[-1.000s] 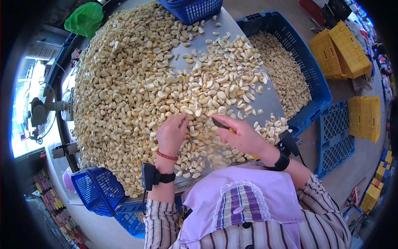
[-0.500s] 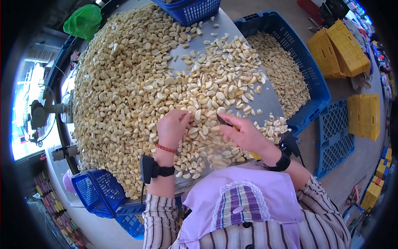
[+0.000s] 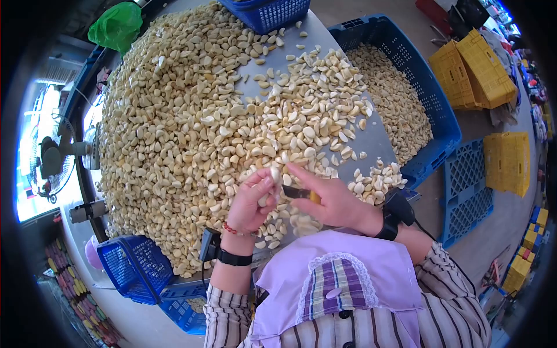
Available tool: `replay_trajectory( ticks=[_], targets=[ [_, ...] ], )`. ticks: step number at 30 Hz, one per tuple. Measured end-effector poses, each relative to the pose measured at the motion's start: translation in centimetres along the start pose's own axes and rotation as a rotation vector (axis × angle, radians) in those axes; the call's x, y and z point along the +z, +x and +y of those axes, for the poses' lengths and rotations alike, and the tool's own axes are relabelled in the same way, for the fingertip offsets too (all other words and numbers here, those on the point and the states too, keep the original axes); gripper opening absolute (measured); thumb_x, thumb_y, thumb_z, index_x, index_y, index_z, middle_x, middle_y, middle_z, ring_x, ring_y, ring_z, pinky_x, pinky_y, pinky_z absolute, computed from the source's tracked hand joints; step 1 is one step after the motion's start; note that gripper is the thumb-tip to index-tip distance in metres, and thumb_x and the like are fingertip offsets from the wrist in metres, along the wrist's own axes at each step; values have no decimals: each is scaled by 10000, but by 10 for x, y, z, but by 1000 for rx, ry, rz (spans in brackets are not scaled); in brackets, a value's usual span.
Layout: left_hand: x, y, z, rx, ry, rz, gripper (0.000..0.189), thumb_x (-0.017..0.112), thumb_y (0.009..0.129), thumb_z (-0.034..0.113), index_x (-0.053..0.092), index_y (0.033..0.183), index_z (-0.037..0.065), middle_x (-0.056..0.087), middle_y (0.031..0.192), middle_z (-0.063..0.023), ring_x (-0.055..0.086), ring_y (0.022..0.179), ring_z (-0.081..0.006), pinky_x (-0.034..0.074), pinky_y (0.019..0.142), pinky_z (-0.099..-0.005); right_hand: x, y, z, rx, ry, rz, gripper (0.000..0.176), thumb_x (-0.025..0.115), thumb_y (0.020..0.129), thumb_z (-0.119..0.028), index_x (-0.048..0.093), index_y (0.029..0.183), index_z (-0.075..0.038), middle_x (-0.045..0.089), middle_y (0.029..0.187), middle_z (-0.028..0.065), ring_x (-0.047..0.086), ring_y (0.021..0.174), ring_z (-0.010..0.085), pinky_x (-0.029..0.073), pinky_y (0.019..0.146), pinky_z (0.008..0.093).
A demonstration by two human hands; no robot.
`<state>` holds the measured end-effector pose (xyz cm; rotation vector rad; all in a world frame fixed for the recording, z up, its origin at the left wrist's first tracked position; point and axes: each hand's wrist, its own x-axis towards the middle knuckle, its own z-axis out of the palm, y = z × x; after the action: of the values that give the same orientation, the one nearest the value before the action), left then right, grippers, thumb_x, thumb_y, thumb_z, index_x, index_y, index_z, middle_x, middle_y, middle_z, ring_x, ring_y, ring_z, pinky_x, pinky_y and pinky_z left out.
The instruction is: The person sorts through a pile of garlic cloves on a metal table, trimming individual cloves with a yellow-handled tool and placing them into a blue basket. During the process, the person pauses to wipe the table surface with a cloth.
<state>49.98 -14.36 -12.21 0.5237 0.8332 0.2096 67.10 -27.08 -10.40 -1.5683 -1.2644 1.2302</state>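
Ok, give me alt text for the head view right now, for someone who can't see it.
The left hand pinches one pale kernel while the right hand holds a small knife with a yellow handle close to it, both over a big heap of similar kernels on a metal table. A blue crate to the right holds more kernels.

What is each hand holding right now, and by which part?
The left hand pinches one pale clove by its lower end. The right hand holds a small knife by its yellow handle, blade free.
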Motion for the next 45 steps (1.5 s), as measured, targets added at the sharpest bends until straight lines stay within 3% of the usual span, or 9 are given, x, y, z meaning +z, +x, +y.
replay_trajectory(
  ticks=[11,13,17,24,27,29,31,37,45],
  targets=[
    [1,-23,-17,-25,-266,-293,173,604,886,171,554,997,47,602,811,-104,498,534,-96,310,367,-143,15,5,7,-288,169,139,530,559,914,-238,390,1401,-116,643,789,79,624,648,169,474,611,299],
    [-2,-33,-13,-9,-331,-375,184,592,885,164,543,1014,42,593,857,-111,494,564,-105,320,363,-150,-1,-1,-5,216,484,15,448,534,935,-178,449,1371,-125,597,803,-19,553,670,63,463,636,238],
    [-67,-85,26,594,-392,-110,190,555,885,169,471,1019,64,521,871,-44,495,611,-86,353,372,-166,-9,-10,6,207,637,146,456,514,951,-204,422,1394,-147,523,752,-51,442,608,1,395,541,157],
    [-282,-291,145,1227,557,1385,363,559,911,226,506,1177,-15,592,1004,-88,591,764,-168,498,638,-219,-9,-3,22,149,757,287,441,490,969,-214,415,1383,-80,496,706,-22,392,493,12,333,467,157],
    [-298,-316,150,141,1431,1989,514,658,848,253,498,1258,-10,554,1165,-178,548,1007,-281,470,846,-366,-6,1,21,176,756,276,436,485,970,-219,421,1378,-78,494,706,-18,396,492,18,335,463,162],
    [-224,-273,140,376,2032,2122,494,694,814,239,546,1231,20,513,1241,-208,480,1118,-314,416,926,-397,-4,3,21,203,733,270,433,482,970,-221,425,1375,-77,493,706,-17,397,490,21,336,463,164],
    [-163,-216,127,861,2251,1725,479,730,780,224,593,1204,50,471,1317,-239,413,1229,-347,362,1006,-429,-2,5,24,209,715,274,432,480,970,-229,430,1369,-70,495,712,-14,397,488,24,340,463,164],
    [-81,-64,35,880,2182,179,293,668,733,58,648,1018,128,590,1017,-61,575,930,-246,476,774,-354,-1,0,21,262,673,258,424,502,961,-228,457,1343,-50,503,739,-19,428,522,21,361,469,160],
    [-80,-42,3,837,1786,131,222,704,722,40,584,907,64,600,900,-54,585,795,-208,476,689,-310,2,-3,11,250,550,243,437,546,938,-252,487,1313,-37,588,932,14,512,710,29,425,544,172]
  ],
)
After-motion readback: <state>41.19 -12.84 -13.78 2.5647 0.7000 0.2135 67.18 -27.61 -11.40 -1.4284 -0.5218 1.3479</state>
